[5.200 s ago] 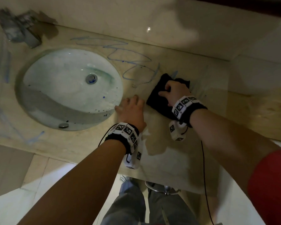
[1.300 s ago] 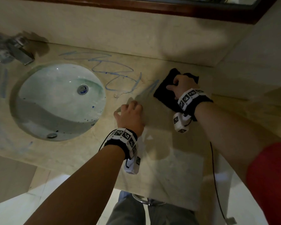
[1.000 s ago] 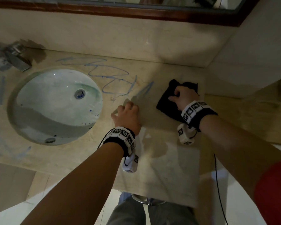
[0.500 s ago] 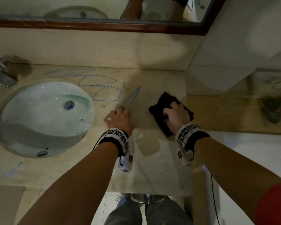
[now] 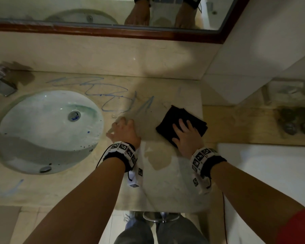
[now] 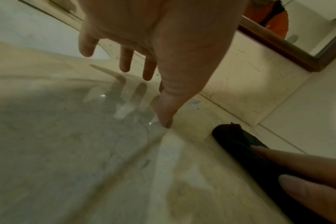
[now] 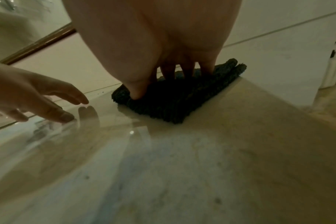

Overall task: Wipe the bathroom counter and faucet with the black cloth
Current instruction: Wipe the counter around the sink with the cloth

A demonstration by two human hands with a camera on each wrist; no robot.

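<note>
A folded black cloth (image 5: 169,120) (image 7: 175,100) (image 6: 238,139) lies flat on the beige marble counter (image 5: 162,187) near its right end. My right hand (image 5: 185,134) (image 7: 163,72) presses down on it with straight, spread fingers. My left hand (image 5: 123,129) (image 6: 144,68) rests fingertips on the bare counter just left of the cloth, fingers spread and holding nothing. Blue scribble marks (image 5: 111,97) run across the counter behind the left hand. The chrome faucet (image 5: 0,81) sits at the far left, beyond both hands.
An oval white sink basin (image 5: 48,131) is sunk into the counter to the left. A wood-framed mirror (image 5: 113,30) runs along the back wall. A white wall (image 5: 253,50) closes the right end, with a lower wooden ledge (image 5: 245,125) beside it.
The right hand has slid the cloth toward me and slightly left along the counter, and its fingers have flattened out. The left hand stays planted. The view has tilted up to show the mirror.
</note>
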